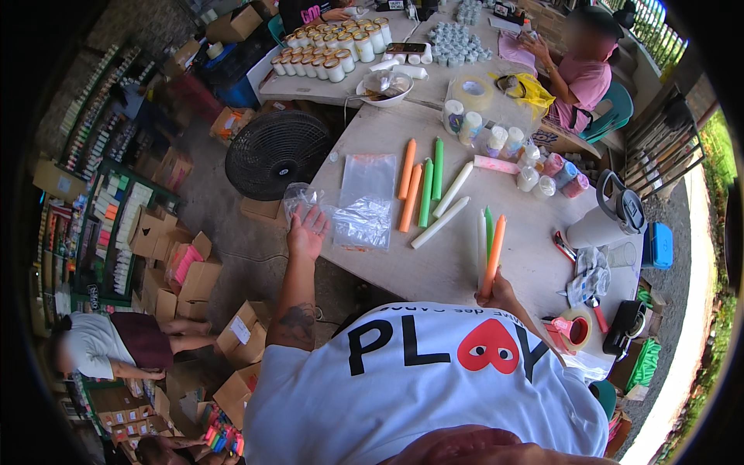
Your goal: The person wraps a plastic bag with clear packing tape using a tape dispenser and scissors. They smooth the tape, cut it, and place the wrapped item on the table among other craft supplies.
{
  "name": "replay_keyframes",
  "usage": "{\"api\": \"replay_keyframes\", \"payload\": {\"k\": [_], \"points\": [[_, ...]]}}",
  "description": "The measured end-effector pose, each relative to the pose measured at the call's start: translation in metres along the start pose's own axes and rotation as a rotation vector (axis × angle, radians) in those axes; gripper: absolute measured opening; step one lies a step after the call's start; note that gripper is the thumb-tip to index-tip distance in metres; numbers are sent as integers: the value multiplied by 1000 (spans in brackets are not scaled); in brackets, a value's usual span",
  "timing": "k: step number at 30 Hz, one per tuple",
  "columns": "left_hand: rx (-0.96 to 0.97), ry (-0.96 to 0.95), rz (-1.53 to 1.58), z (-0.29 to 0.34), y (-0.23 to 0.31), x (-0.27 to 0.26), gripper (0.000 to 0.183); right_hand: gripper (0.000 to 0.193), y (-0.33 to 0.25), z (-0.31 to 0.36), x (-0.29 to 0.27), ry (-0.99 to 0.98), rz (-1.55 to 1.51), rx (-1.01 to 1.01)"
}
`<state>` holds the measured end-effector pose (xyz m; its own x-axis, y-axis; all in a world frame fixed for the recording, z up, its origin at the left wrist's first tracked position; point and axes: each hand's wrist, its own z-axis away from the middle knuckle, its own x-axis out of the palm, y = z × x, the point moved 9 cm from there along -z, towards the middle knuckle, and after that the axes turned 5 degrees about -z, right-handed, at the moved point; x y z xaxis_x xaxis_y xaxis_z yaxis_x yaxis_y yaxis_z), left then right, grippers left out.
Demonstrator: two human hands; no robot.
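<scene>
My right hand [501,293] is closed round the lower ends of an orange candle [494,252], a green candle [488,229] and a white candle [481,244], all standing nearly upright. My left hand [309,234] is palm up with its fingers stretched out, at the table's left edge. Its fingertips meet a crumpled clear plastic bag [304,200]. Beside that hand lies a stack of flat clear bags [366,198]. In the middle of the table are pairs of orange candles [408,170], green candles [438,170] and white candles [442,223].
Wrapped coloured candles [553,163], a tape roll [474,93] and a large tumbler [601,229] stand to the right. A tape dispenser [577,329] is near my right elbow. A black fan [277,157] stands left, above open cartons [240,333]. Other people work around.
</scene>
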<state>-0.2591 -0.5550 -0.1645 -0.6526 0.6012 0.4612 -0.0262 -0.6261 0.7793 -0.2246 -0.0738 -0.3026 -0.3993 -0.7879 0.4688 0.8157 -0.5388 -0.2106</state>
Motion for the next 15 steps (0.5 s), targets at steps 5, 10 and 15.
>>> {"api": "replay_keyframes", "payload": {"k": [5,10,15], "points": [[-183,-52,-33,-79,-14,-45,51,47,-11,-22,-22,223,-92,-273],[-399,-171,-206,-128,-31,-78,52,43,-3,3,-5,589,-34,-526],[-513,-248,-342,-159,-43,-98,48,59,21,11,26,667,476,-607]]}}
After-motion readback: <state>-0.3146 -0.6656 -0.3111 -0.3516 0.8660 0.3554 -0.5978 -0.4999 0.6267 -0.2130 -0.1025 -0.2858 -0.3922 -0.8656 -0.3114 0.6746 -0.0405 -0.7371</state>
